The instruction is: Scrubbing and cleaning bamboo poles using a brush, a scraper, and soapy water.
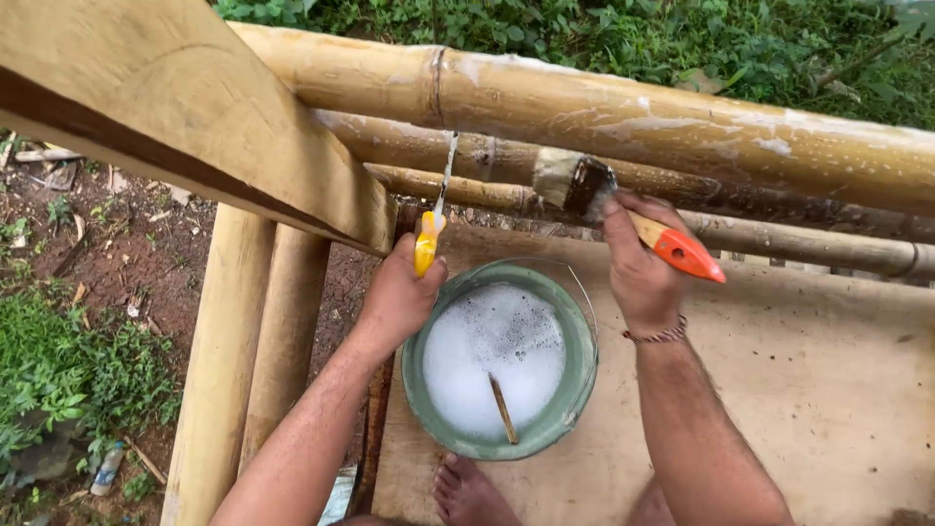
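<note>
Up against the bamboo poles (682,122), the right hand (638,268) has its fingers clamped around the orange handle of a wide paintbrush (623,209). The handle runs out past the thumb side of the hand towards the right, while the dark ferrule and pale bristles stick out beyond the fingers to the upper left, with the bristles pressed on a lower bamboo pole (506,161) just under the thick top one.

Left of it, the left hand (399,297) grips the yellow handle of a narrow brush (436,209). Its fingers are closed round the lower end of the handle, and the thin shaft rises nearly upright from the fist, its tip touching the same stretch of poles beside a slanting wooden beam (185,107).

Between and below the two wrists stands a green bucket (575,390) on a plywood floor (808,380), full of white foamy liquid with a thin stick (503,409) floating in it. A bare foot (472,492) rests just beneath the bucket. Bare soil and green weeds (68,360) lie well below, at the left.
</note>
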